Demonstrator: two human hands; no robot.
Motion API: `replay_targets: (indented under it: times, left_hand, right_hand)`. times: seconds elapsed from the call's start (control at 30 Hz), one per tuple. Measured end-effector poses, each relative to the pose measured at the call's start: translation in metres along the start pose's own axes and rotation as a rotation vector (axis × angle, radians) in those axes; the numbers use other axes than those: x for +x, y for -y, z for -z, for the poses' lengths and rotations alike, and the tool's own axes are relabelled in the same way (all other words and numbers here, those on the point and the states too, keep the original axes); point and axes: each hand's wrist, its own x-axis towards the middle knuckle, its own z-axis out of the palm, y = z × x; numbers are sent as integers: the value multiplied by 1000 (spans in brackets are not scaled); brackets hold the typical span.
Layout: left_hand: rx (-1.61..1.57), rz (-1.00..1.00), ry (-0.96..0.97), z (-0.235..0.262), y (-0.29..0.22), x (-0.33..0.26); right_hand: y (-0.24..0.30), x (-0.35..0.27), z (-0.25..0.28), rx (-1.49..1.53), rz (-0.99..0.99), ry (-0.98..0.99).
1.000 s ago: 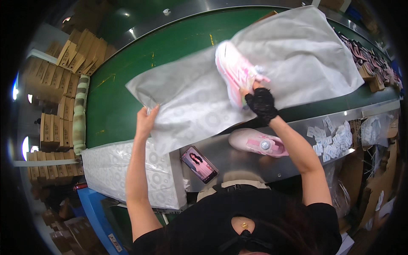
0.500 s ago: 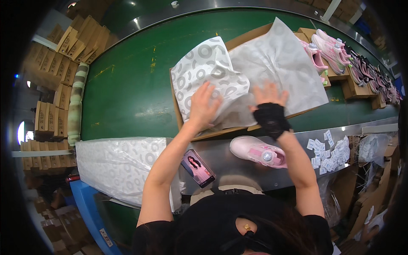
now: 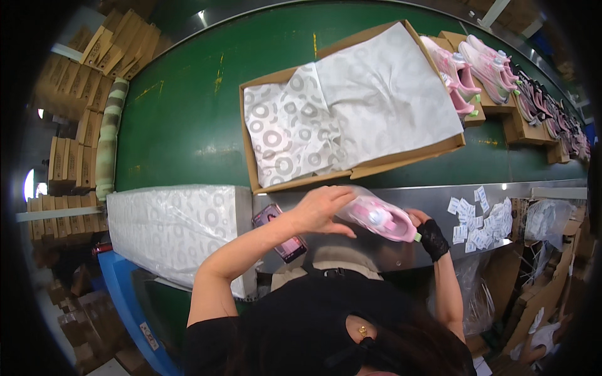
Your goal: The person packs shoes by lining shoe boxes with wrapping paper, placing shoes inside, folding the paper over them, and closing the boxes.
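Note:
A pink sneaker point(image 3: 387, 220) with a round pale dial is tilted above the metal table edge, its toe to the left. My right hand point(image 3: 429, 234), in a black fingerless glove, grips it at the heel; some of its fingers are hidden. At the toe, my left hand point(image 3: 320, 210) has its fingers stretched and its thumb apart, touching or nearly touching the shoe. Beyond them lies an open cardboard shoe box point(image 3: 411, 155). Patterned white tissue paper point(image 3: 389, 94) lines the box, with its left part folded over.
Left of me are a plastic-wrapped stack of tissue paper point(image 3: 175, 229) and a phone point(image 3: 285, 241). Small white packets point(image 3: 480, 219) lie scattered at right. More pink sneakers point(image 3: 492, 72) line the green conveyor belt point(image 3: 182, 131). Stacked cardboard boxes point(image 3: 69, 163) stand at far left.
Both hands have come back from the tissue paper to the sneaker. My right hand has taken hold of its heel and turned it. The paper now lies flatter inside the box.

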Motion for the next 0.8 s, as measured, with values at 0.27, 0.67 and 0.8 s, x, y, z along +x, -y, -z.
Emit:
replay_targets:
  times: [0.27, 0.67, 0.8]
  left_hand:
    - [-825, 559, -431, 39, -26, -17]
    - [-1103, 660, -1133, 72, 70, 10]
    - [-1082, 1054, -847, 25, 126, 35]
  right_hand:
    - [157, 16, -46, 433, 62, 528]
    - [144, 34, -69, 190, -46, 512]
    - [123, 53, -85, 271, 141, 254]
